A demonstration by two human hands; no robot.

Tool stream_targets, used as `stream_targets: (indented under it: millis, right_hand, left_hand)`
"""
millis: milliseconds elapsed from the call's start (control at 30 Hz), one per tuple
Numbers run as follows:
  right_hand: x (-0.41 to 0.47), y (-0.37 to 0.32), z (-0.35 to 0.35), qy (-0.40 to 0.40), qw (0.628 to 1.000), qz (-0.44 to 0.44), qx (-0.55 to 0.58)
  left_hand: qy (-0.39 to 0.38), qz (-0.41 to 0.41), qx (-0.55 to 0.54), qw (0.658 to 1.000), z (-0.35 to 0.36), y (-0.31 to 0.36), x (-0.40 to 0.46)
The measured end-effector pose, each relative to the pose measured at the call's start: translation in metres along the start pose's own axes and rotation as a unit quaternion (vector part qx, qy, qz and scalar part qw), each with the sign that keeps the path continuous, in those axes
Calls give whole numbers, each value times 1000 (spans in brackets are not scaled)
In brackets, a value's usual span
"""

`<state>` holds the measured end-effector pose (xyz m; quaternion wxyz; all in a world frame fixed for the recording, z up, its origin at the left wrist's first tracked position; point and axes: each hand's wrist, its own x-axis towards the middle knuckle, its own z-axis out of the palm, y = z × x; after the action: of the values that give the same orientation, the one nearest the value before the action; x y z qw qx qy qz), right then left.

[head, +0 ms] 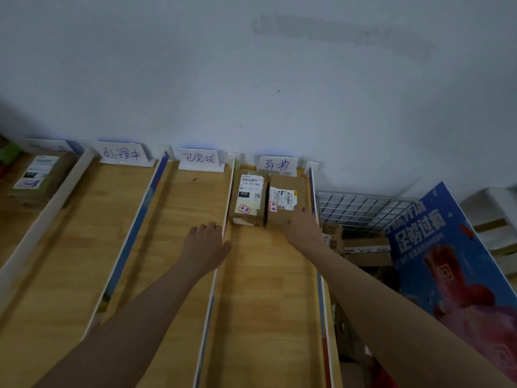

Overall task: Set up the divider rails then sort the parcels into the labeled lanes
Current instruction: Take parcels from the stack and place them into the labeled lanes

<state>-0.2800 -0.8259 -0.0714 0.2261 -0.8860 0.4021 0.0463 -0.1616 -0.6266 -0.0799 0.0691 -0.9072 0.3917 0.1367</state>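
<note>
pale wall (pixel 251 65), wood tabletop (pixel 268 275), wire rack (pixel 361 208)

We had a wooden surface (pixel 265 289) split into lanes by upright white rails (pixel 123 242), with handwritten label cards (pixel 197 159) along the back. Two cardboard parcels (pixel 247 200) sat touching in the rightmost lane, another parcel (pixel 36 175) far left.

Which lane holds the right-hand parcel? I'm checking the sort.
In the rightmost lane: the parcel lies flat beside another parcel, right hand touching it.
</note>
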Motion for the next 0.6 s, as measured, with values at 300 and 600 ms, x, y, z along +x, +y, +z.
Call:
stream_targets:
  millis: [300, 600]
  right_hand:
    - [-63, -100, -35, 6, 988, -139, -74]
    - [-176, -236, -14, 28, 964, -246, -97]
  left_hand:
    - [57, -45, -17, 997, -70, -67, -75]
    - [93, -137, -13, 986, -93, -194, -218]
